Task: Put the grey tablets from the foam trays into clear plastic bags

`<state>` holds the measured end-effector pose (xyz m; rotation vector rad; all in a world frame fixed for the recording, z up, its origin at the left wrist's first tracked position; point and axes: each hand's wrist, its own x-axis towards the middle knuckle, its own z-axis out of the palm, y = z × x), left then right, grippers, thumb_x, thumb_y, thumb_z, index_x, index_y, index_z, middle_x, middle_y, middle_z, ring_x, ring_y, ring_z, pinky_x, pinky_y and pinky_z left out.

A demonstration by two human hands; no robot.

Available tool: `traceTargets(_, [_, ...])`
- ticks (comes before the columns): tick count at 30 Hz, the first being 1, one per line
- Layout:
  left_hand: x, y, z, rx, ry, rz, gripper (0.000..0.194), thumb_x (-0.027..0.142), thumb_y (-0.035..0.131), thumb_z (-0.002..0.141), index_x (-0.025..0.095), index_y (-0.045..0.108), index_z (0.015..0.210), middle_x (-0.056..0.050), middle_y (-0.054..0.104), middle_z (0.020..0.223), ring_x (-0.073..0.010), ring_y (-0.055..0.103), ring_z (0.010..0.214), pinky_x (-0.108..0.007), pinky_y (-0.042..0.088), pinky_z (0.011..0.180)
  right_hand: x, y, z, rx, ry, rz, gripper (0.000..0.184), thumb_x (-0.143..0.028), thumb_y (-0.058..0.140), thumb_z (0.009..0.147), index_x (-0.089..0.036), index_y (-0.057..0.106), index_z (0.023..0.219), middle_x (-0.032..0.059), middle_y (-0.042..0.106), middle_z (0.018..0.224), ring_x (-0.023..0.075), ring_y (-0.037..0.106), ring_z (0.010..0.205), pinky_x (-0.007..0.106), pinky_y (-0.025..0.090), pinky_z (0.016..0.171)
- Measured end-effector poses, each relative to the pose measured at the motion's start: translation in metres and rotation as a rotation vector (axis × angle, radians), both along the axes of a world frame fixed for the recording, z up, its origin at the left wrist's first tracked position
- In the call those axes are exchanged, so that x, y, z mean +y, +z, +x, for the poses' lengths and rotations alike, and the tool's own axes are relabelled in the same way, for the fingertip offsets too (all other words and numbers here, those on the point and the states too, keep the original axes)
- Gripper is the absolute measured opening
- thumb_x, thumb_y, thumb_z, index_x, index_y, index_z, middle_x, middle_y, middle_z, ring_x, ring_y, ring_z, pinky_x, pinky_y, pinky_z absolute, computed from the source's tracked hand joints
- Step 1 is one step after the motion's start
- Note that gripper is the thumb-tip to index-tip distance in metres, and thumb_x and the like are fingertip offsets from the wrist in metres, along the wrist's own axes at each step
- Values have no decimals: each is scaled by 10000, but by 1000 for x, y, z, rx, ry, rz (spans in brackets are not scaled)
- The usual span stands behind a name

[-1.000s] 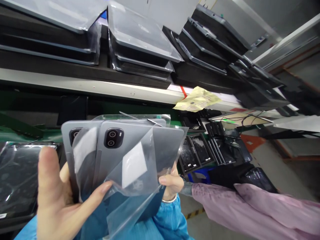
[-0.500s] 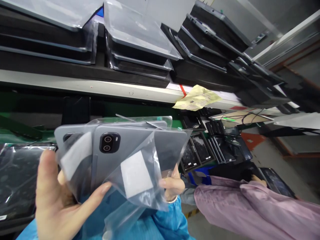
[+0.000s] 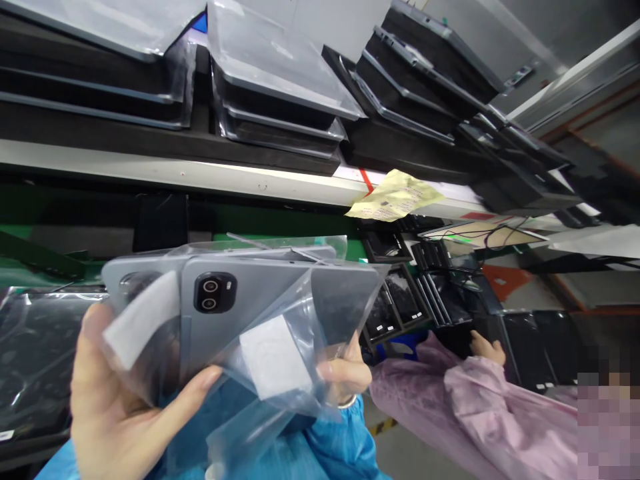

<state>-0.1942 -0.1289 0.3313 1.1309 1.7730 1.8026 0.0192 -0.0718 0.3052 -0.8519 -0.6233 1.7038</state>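
Note:
Two grey tablets overlap in front of me, backs toward me. The nearer tablet (image 3: 207, 340) shows a black camera block with two lenses at its upper left. Clear plastic sleeves (image 3: 305, 293) with white labels (image 3: 275, 357) wrap around them. My left hand (image 3: 115, 407) is closed round their left side, its thumb lying across the nearer tablet's lower edge. At the right, my right hand (image 3: 345, 370) pinches the sleeve and the nearer tablet's edge. The rear tablet (image 3: 117, 267) is mostly covered by the nearer one.
Wrapped tablets (image 3: 285, 60) lie stacked with black foam on a shelf above. A yellow paper (image 3: 395, 197) hangs over the shelf edge. Black trays of devices (image 3: 403, 300) stand at the right, where a co-worker's pink sleeve (image 3: 480, 400) reaches in. A wrapped tablet (image 3: 35, 360) lies at left.
The two tablets in my hands have shifted slightly left and down. At the right, the co-worker's arm has moved, and more dark devices show behind the sleeve.

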Motion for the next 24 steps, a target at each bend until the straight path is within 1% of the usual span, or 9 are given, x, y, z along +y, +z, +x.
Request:
traceTargets(3, [3, 7, 1, 18, 6, -6, 1071, 353, 958, 638, 586, 464, 1559, 126, 613, 1471, -331, 270, 1651, -487, 334, 1332, 0, -3, 0, 64, 42, 5, 502, -277, 987, 515, -293, 819, 988, -28, 793, 726, 232, 731, 580, 409, 672, 638])
traceTargets(7, [4, 6, -3, 25, -66, -47, 1171, 338, 950, 638, 485, 369, 1645, 34, 729, 1386, -350, 327, 1626, -498, 533, 1142, 3, -1, -7, 144, 17, 11, 496, -185, 943, 518, -293, 827, 988, -25, 826, 783, 221, 736, 569, 431, 694, 655])
traceTargets(9, [4, 5, -4, 11, -99, -67, 1186, 338, 944, 646, 483, 337, 1655, 18, 741, 1381, -371, 367, 1603, -487, 598, 1040, 4, 1, -9, 158, 8, 0, 515, -171, 943, 514, -304, 832, 1000, -33, 830, 795, 220, 742, 586, 442, 702, 688])
traceTargets(11, [4, 6, -4, -4, -120, -70, 1155, 348, 940, 655, 518, 353, 1636, 36, 726, 1410, -376, 490, 1528, -469, 618, 994, 5, 2, -10, 145, -4, -15, 500, -202, 969, 507, -314, 836, 975, -42, 820, 763, 215, 728, 566, 448, 706, 693])
traceTargets(14, [2, 8, -2, -38, -117, -89, 1128, 373, 946, 650, 556, 379, 1609, 81, 660, 1511, -345, 682, 1332, -452, 621, 969, 4, 2, -8, 110, -12, -37, 470, -261, 1003, 482, -330, 828, 913, -51, 793, 714, 215, 696, 531, 468, 706, 674])
traceTargets(16, [0, 8, -2, -60, -95, -111, 1135, 394, 948, 643, 563, 372, 1606, 96, 630, 1549, -349, 690, 1319, -467, 617, 970, 3, 0, -7, 90, 1, -39, 468, -263, 994, 493, -335, 821, 922, -50, 793, 739, 215, 696, 549, 463, 703, 675])
traceTargets(19, [-3, 4, -6, -75, -91, -132, 1129, 398, 933, 670, 563, 339, 1615, 90, 621, 1562, -363, 605, 1424, -494, 589, 1011, 1, -5, -7, 78, -17, -24, 436, -246, 931, 547, -344, 814, 955, -57, 789, 756, 211, 703, 567, 431, 690, 672])
traceTargets(21, [-4, 0, -11, -97, -148, -109, 1139, 398, 933, 676, 542, 326, 1630, 68, 582, 1606, -376, 571, 1456, -488, 592, 1003, 1, -8, -7, 81, -22, -8, 432, -226, 893, 555, -352, 812, 960, -62, 791, 756, 215, 715, 565, 421, 683, 661])
traceTargets(24, [0, -2, -14, -106, -240, -58, 1252, 388, 987, 585, 498, 332, 1647, 18, 605, 1590, -408, 635, 1382, -476, 624, 934, 1, -14, -6, 69, -10, 7, 476, -201, 873, 535, -367, 818, 978, -63, 816, 796, 222, 735, 582, 400, 669, 624])
